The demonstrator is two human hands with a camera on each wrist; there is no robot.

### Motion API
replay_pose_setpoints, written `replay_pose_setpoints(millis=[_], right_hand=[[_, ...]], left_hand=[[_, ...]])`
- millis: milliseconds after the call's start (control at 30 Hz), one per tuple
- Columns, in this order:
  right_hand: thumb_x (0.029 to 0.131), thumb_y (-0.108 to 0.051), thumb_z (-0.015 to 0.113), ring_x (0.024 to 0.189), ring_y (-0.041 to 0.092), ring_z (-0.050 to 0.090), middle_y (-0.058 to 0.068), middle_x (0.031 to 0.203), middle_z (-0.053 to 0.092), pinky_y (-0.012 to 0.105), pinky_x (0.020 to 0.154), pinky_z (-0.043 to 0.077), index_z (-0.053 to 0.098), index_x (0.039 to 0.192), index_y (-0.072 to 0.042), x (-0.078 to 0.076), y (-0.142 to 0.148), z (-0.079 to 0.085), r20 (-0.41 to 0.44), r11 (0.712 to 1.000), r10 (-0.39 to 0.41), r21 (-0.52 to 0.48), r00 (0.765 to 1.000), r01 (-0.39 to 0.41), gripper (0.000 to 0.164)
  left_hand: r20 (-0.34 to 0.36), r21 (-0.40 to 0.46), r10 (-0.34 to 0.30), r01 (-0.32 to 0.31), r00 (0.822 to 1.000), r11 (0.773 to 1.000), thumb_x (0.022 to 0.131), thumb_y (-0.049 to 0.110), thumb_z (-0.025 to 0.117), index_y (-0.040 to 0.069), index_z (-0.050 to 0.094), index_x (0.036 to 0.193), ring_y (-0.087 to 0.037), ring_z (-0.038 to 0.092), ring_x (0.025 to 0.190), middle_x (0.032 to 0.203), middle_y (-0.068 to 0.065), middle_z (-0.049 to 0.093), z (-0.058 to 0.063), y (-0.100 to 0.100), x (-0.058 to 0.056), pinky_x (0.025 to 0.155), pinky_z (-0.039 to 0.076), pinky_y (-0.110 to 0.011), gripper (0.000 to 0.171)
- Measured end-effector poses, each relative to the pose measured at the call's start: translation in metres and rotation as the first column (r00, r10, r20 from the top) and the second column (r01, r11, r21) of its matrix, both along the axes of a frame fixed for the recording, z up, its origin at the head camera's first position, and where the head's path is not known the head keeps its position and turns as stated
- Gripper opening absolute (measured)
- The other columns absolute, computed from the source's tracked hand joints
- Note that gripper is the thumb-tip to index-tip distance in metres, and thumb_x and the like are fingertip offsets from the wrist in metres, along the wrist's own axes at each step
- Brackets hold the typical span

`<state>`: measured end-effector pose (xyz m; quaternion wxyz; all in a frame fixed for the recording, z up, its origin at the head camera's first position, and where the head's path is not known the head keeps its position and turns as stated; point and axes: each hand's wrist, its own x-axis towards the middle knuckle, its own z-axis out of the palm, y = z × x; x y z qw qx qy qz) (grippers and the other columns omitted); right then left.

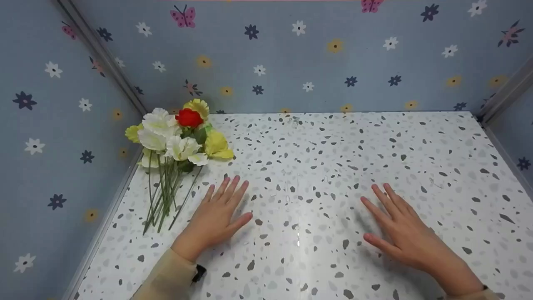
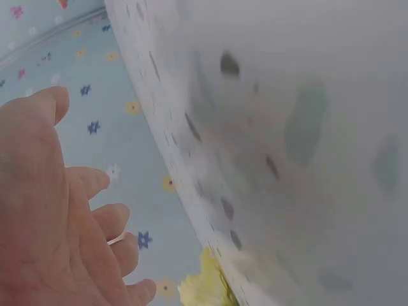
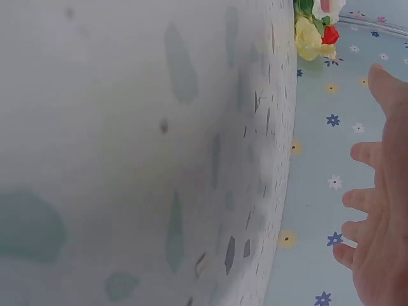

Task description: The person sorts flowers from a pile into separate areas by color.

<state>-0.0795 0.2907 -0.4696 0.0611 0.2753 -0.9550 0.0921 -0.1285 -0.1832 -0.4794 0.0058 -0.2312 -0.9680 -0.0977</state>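
A bunch of artificial flowers, with white blooms (image 1: 160,127), yellow blooms (image 1: 217,144) and one red bloom (image 1: 189,118), lies at the back left of the table. Its thin green stems (image 1: 167,193) point toward the front. Just right of those stems is my left hand (image 1: 216,214), palm down, fingers extended and holding nothing. Farther right, my right hand (image 1: 402,233) has its fingers spread, also with nothing in it. Part of a yellow flower (image 2: 207,284) shows at the bottom of the left wrist view. In the right wrist view, the flowers (image 3: 312,35) appear small at the top.
The white speckled table (image 1: 308,175) is bounded by blue flower-patterned panels: a back panel (image 1: 283,54), a left panel (image 1: 54,175) and a right panel (image 1: 514,121). Metal strips run along the corners. A dark band (image 1: 199,273) sits at my left wrist.
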Motion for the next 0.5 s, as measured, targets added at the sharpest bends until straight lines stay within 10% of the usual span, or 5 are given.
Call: replay_pose_setpoints(millis=[233, 367, 500], right_hand=[[0.097, -0.053, 0.060, 0.155, 0.035, -0.002, 0.008, 0.170, 0.003, 0.032, 0.121, -0.011, 0.022, 0.162, -0.024, 0.000, 0.003, 0.000, -0.006, 1.000, -0.012, 0.002, 1.000, 0.012, 0.081], [0.097, -0.054, 0.060, 0.155, 0.035, -0.002, 0.008, 0.170, 0.003, 0.031, 0.121, -0.011, 0.023, 0.162, -0.023, 0.000, 0.004, 0.000, -0.014, 1.000, -0.013, 0.014, 1.000, 0.014, 0.081], [0.097, -0.054, 0.059, 0.155, 0.034, -0.002, 0.007, 0.170, 0.003, 0.033, 0.122, -0.010, 0.024, 0.162, -0.023, 0.000, 0.005, 0.000, -0.010, 1.000, -0.023, 0.016, 1.000, 0.023, 0.080]], left_hand=[[-0.032, 0.039, 0.191, -0.190, 0.981, 0.981, 0.103, 0.044, 0.053, -0.001, 0.027, 0.157, -0.048, 0.022, 0.148, 0.162, -0.027, 0.022, 0.002, -0.044, -0.020, 0.117, 0.024, -0.062, 0.075], [-0.136, 0.071, 0.291, -0.283, 0.947, 0.956, 0.096, 0.027, 0.065, -0.015, 0.061, 0.117, -0.053, 0.058, 0.108, 0.115, -0.036, 0.063, 0.001, -0.064, -0.021, 0.094, 0.047, -0.062, 0.048], [-0.189, 0.079, 0.368, -0.359, 0.910, 0.930, 0.090, 0.018, 0.069, -0.010, 0.063, 0.081, -0.049, 0.060, 0.072, 0.074, -0.027, 0.062, 0.002, -0.077, -0.017, 0.067, 0.049, -0.059, 0.031]])
